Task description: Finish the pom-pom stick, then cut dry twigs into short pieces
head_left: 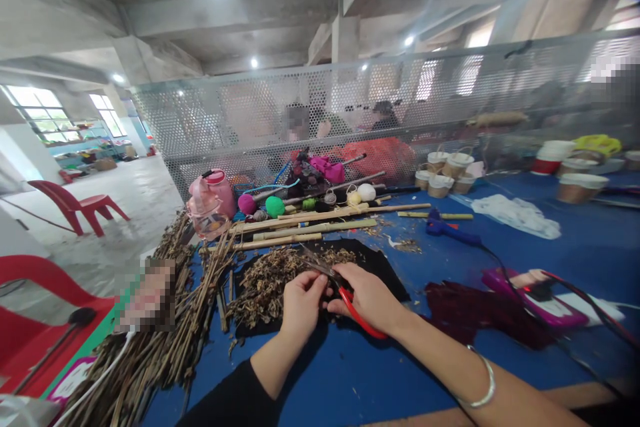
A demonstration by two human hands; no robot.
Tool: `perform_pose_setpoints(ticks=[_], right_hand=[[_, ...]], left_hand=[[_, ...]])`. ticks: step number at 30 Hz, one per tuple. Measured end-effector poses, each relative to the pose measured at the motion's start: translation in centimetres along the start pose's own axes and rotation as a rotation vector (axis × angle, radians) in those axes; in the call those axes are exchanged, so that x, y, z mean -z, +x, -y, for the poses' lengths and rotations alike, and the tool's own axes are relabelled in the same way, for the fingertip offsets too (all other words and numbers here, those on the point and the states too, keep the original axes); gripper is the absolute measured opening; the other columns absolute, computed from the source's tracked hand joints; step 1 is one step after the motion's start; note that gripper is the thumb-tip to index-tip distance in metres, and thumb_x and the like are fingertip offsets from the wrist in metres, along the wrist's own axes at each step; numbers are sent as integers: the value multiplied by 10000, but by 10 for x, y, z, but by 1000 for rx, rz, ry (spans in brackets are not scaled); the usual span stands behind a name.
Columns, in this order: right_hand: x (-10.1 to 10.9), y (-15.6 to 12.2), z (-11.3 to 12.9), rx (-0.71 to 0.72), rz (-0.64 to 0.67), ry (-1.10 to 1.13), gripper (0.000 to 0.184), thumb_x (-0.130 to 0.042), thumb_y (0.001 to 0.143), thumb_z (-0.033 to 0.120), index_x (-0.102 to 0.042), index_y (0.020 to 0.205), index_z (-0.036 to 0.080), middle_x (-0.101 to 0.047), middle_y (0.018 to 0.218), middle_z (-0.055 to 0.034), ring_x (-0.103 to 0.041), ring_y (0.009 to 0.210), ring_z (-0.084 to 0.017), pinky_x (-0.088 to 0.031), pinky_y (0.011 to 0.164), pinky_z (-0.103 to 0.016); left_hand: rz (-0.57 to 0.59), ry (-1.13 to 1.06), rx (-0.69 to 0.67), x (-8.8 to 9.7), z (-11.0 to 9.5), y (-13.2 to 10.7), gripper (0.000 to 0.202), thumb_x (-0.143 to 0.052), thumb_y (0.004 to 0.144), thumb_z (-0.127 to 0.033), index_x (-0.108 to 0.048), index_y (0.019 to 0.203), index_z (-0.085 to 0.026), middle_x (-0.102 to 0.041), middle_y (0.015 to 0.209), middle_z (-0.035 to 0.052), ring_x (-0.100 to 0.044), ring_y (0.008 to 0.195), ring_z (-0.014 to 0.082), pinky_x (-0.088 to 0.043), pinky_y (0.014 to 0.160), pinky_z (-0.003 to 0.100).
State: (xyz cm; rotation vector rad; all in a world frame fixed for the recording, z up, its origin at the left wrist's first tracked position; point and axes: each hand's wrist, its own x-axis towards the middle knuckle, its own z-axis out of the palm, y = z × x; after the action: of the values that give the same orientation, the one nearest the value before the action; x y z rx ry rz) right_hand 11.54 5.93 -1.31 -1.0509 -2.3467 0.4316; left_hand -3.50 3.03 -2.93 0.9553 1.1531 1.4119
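My right hand [365, 290] is closed around a pair of scissors [350, 303] with red handles; the metal blades point up and left. Close beside the blades, my left hand [305, 297] is pinched, its fingertips almost meeting the right hand's. Whatever it pinches is hidden or too small to make out. Beneath and just beyond both hands, a heap of dry brown plant bits [267, 287] lies on a black cloth [383, 270]. Bundled dry stalks [165, 347] lie along the table's left side.
Bamboo sticks [315, 230], yarn balls [275, 205] and a pink jug [220, 187] stand behind the heap. To the right are a blue glue gun [453, 230], dark red cloth [470, 310], a purple power strip [540, 300] and paper cups [440, 183]. A perforated metal screen [240, 127] borders the blue table [330, 380].
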Motion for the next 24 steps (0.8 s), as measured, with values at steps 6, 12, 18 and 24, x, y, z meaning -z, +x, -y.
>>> perform_pose_setpoints(ticks=[6,12,18,24], right_hand=[[-1,2,-4,-24,-36,57,428,-629,750,491,-570,1024,169,-622,943,-93,-580,839,-215,-447,749,-315],[0,3,-6,-46,-33,56,401,-623,755,496,-597,979,165,-647,862,-83,-591,760,-206,-443,682,-293],[0,1,-4,-55,-17,17,414,-619,747,512,-588,984,173,-641,842,-68,-587,729,-199,-446,660,-290],[1,1,-1,6,-38,-61,632,-707,639,535,-562,1076,103,-605,1001,-145,-572,913,-265,-446,799,-360]], left_hand=[[30,-72,90,-4,0,-3,440,-738,580,-486,-626,804,-124,-653,674,22,-553,505,87,-451,445,185],[19,-19,98,-6,-1,-4,394,-753,581,-448,-646,748,-108,-630,607,10,-540,486,69,-447,458,170],[10,-69,90,-2,4,0,394,-764,565,-451,-634,723,-115,-639,611,16,-548,486,80,-441,457,182],[-28,-74,93,0,2,1,392,-787,527,-422,-626,713,-117,-643,596,26,-581,535,115,-468,484,208]])
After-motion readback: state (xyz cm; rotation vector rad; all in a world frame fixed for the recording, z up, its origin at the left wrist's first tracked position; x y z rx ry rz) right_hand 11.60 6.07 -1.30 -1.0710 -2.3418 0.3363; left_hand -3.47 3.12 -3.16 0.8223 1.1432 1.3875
